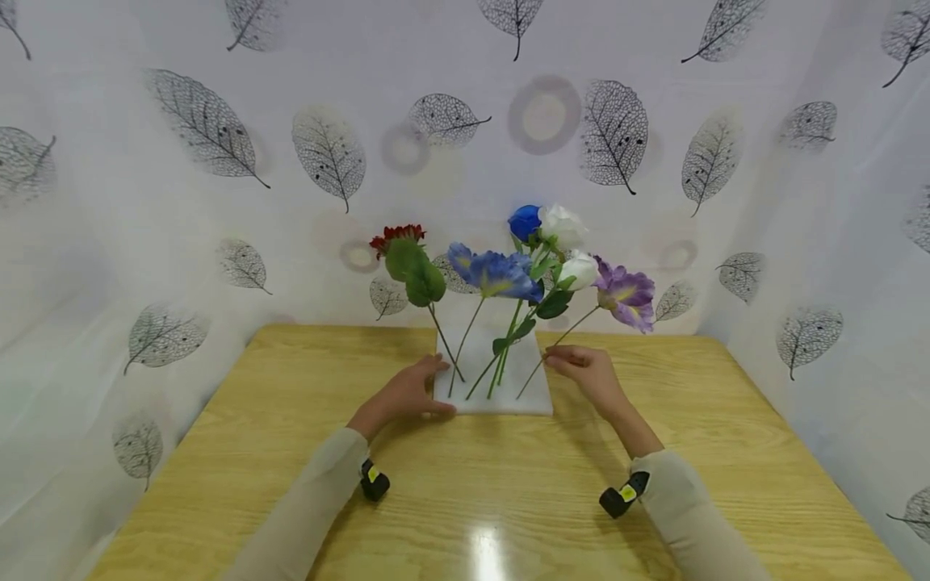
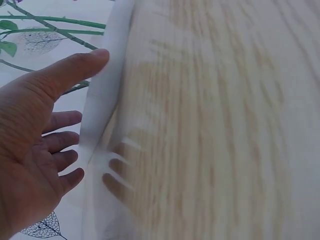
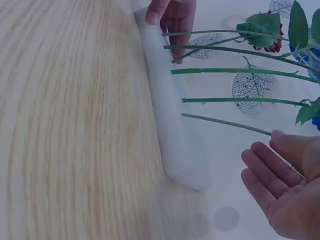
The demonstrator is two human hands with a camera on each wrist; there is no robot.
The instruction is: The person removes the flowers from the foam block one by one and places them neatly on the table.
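A white foam block (image 1: 525, 395) lies on the wooden table (image 1: 291, 403) with several artificial flowers stuck in it: a red one (image 1: 395, 236), blue ones (image 1: 497, 274), white roses (image 1: 563, 226) and a purple one (image 1: 626, 294). My left hand (image 1: 407, 393) rests against the block's left edge (image 2: 102, 100), thumb (image 2: 85, 62) on its side and fingers straight. My right hand (image 1: 587, 369) hovers at the block's right side, palm open (image 3: 285, 185). Its thumb tip meets the purple flower's thin stem (image 3: 225, 122). The left hand (image 3: 172, 15) also shows at the block's far end (image 3: 170, 125).
A leaf-patterned white curtain (image 1: 203, 121) closes in the table at the back and both sides. The flower heads lean out above and beyond the block. Bare wood (image 1: 479, 500) stretches from the block to the near edge.
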